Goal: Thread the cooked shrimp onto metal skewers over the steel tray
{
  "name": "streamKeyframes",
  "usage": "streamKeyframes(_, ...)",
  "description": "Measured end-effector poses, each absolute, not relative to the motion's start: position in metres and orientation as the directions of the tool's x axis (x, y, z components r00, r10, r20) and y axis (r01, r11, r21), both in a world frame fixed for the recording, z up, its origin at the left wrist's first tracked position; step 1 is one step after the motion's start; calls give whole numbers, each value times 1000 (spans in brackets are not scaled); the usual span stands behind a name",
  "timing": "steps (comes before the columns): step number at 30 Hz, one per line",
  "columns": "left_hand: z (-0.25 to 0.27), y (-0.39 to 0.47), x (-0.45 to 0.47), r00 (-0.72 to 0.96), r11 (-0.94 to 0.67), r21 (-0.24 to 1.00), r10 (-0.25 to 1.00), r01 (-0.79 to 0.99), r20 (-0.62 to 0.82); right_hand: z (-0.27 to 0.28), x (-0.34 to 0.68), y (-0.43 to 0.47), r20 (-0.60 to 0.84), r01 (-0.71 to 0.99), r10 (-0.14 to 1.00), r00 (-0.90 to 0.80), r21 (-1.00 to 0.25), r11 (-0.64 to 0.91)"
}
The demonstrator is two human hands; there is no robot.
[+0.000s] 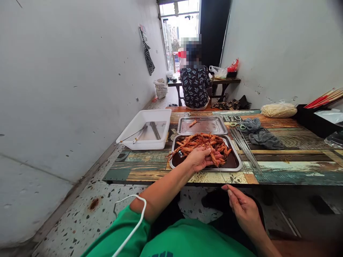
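My left hand (199, 159) is closed on a long, reddish-orange marinated meat piece (213, 156) above the front of a metal tray (239, 165). A pile of similar pieces (198, 141), their exact kind unclear, fills that tray with dark liquid around them. My right hand (242, 207) pinches a thin metal skewer (223, 175) just off the table's front edge. The skewer points up and away, its far end reaching the piece in my left hand; how deep it goes is hidden. Several bare metal skewers (245, 150) lie right of the tray.
A white plastic bin (144, 145) with loaded skewers stands left. Behind the full tray is another metal tray (223, 125) holding one piece. Scissors (237, 125), a grey cloth (264, 137), bundled bamboo sticks (278, 110) and a black box (311, 119) lie right. A person (195, 85) sits beyond.
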State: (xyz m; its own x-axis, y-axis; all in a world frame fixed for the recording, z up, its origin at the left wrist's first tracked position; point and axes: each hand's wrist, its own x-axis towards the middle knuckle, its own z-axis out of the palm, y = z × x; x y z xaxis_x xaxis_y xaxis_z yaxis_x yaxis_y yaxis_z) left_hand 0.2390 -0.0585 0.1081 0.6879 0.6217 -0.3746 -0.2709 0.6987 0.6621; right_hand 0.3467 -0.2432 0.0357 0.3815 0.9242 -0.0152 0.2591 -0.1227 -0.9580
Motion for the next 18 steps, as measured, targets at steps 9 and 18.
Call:
streamKeyframes(9, 113, -58, 237, 672, 657, 697, 657, -287, -343, 37, 347, -243, -167, 19, 917, 362, -982, -186)
streamKeyframes(18, 111, -58, 237, 684, 652, 703, 652, -285, -328, 43, 343, -236, -270, -445, 940, 208, -882, -155)
